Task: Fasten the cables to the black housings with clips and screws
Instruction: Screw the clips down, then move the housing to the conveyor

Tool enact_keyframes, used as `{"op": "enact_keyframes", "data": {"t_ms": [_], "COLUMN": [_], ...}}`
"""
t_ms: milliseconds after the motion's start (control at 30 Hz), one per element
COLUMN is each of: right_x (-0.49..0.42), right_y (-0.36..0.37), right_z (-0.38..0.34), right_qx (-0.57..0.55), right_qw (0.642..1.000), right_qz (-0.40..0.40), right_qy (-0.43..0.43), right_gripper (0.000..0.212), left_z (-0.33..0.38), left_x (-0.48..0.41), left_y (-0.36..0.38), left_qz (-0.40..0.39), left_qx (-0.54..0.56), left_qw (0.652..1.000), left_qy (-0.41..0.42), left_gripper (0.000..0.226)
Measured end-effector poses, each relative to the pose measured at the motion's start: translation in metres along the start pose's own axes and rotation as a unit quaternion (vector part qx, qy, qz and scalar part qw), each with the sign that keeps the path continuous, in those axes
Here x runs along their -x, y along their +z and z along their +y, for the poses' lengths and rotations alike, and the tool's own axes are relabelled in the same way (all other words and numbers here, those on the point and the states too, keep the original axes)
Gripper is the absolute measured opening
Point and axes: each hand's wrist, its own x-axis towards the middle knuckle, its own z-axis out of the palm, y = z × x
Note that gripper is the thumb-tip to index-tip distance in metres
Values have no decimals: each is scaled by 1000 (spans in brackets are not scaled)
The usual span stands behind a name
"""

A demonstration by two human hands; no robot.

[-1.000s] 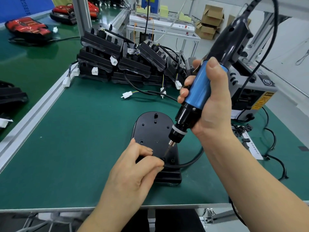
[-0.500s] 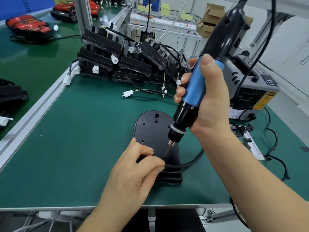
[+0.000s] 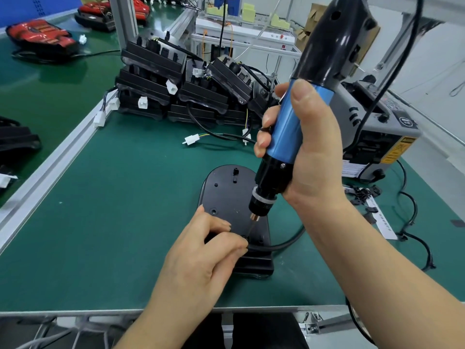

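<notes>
The right hand (image 3: 310, 159) still grips the screwdriver (image 3: 288, 127), now steeper, above the housing (image 3: 226, 195); the left hand (image 3: 201, 255) keeps pinching the cable (image 3: 284, 244).

Bare green table (image 3: 113, 210) lies free left of the housing (image 3: 226, 195). Behind, stacked housings (image 3: 151, 59) block. Right, a grey machine (image 3: 372, 137) and looped cords (image 3: 414, 210) crowd in. The right hand (image 3: 317, 157) with its screwdriver (image 3: 289, 127) and the left hand (image 3: 201, 258) pinching the cable (image 3: 284, 244) cover the housing's near end.
</notes>
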Motion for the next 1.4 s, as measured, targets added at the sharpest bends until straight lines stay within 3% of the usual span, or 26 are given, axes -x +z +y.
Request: {"op": "enact_keyframes", "data": {"t_ms": [233, 733, 967, 1067, 1200, 1400], "right_x": [1, 9, 1, -2, -1, 5], "right_y": [10, 15, -16, -40, -86, -177], "right_z": [-2, 4, -19, -41, -66, -79], "right_qx": [13, 61, -12, 0, 36, 57], "right_qw": [999, 995, 998, 997, 985, 934], "right_qz": [-42, -71, 8, 53, 167, 351], "right_qy": [-5, -21, -53, -64, -37, 40], "right_gripper": [45, 37, 48, 42, 43, 40], "left_z": [-1, 0, 2, 4, 6, 3], "left_x": [0, -2, -2, -3, -6, -9], "left_y": [1, -1, -4, -6, -9, -8], "left_qz": [7, 2, -13, -23, -36, -41], "left_qx": [-1, 3, 1, 1, 2, -29], "left_qw": [1000, 1000, 1000, 1000, 999, 999], "left_qy": [10, 10, -7, -13, -15, 9], "left_gripper": [6, 6, 11, 9, 9, 25]}}
